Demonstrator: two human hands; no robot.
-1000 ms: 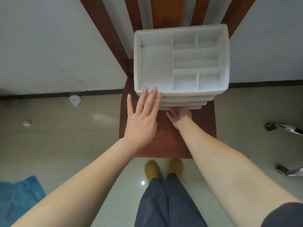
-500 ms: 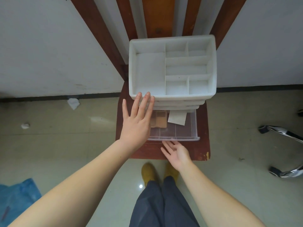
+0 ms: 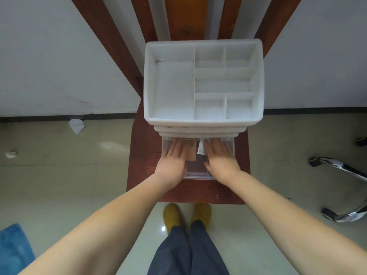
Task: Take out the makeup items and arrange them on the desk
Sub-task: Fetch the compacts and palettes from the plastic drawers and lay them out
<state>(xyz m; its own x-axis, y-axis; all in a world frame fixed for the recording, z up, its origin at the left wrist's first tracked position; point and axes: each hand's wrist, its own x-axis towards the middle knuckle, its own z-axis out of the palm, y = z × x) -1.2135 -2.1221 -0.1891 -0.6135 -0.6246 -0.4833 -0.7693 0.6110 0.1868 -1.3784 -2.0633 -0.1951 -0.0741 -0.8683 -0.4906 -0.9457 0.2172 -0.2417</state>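
A white makeup organizer [image 3: 203, 122] with divided top compartments stands on a dark red wooden chair seat [image 3: 139, 155]. Its clear bottom drawer [image 3: 197, 174] is pulled out toward me. Inside the drawer lie a tan flat item [image 3: 191, 150] and a white paper piece [image 3: 201, 148]. My left hand [image 3: 172, 161] reaches into the drawer's left side with fingers stretched forward. My right hand [image 3: 220, 159] reaches into the right side the same way. Both hands are blurred; whether the fingertips hold anything is hidden.
The chair's slatted back [image 3: 186, 16] rises behind the organizer against a white wall. Crumpled white paper [image 3: 76, 125] lies on the tiled floor at left. A blue cloth [image 3: 14, 253] sits at lower left. Chrome chair legs [image 3: 345, 171] stand at right. My feet are below the seat.
The drawer was pulled out by my right hand. My left hand left the organizer's front edge, and both hands have now moved into the open drawer.
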